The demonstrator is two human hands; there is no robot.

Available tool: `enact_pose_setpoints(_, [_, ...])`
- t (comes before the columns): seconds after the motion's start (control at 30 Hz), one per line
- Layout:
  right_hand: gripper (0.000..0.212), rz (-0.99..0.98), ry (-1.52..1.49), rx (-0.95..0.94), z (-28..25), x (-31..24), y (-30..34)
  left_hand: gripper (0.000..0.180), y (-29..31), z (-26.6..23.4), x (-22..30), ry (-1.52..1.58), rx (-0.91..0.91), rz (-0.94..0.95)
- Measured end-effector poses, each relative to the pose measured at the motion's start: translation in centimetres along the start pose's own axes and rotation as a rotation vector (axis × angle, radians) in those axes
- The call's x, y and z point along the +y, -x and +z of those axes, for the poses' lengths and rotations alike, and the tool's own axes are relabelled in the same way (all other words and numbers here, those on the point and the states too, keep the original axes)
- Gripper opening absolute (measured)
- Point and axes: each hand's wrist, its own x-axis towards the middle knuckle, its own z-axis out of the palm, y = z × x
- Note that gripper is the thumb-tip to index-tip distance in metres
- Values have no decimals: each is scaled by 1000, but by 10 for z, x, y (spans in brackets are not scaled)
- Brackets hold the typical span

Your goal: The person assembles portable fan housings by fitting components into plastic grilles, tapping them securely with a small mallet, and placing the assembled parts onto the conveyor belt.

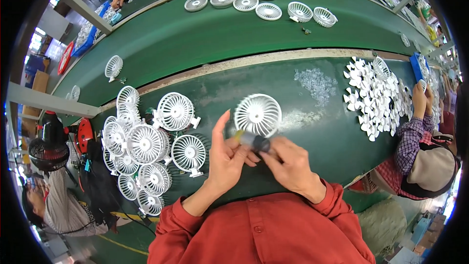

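Observation:
A white fan with a round slatted grille [257, 115] lies face up on the green work surface in front of me. Just on its near side my right hand [292, 163] is closed round a short blurred tool [254, 142], dark at one end and yellow at the other; motion hides its exact kind. My left hand [227, 159] is beside the tool's yellow end, its fingers apart and one stretched up next to the fan. Whether the left fingers touch the tool is unclear.
Several white fans [147, 144] are heaped at the left. To the right are small clear pieces [316, 86] and a pile of white fan blades [378, 98]. Beyond runs a green conveyor [195, 34] carrying fan parts. A co-worker [415, 142] sits at the right.

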Motion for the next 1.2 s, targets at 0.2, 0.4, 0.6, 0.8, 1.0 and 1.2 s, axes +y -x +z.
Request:
enact_pose_setpoints(0.2, [26, 420, -343, 10, 4, 0, 4, 71, -6, -10, 10, 290, 24, -178])
enact_pose_setpoints(0.4, [47, 376, -450, 43, 27, 3, 7, 71, -8, -8, 3, 438, 30, -214])
enact_pose_setpoints(0.6, [32, 229, -102, -4, 11, -3, 0, 69, -6, -8, 6, 361, 32, -192])
enact_pose_setpoints(0.8, [21, 129, 36, -19, -3, 0, 2, 67, -10, -9, 5, 198, 36, -167])
enact_pose_setpoints(1.0, [17, 288, -61, -87, -15, 0, -5, 66, -9, -10, 7, 174, 0, -164])
enact_pose_setpoints(1.2, [13, 330, -64, 19, -14, -1, -7, 64, -8, -9, 8, 183, 1, -219])
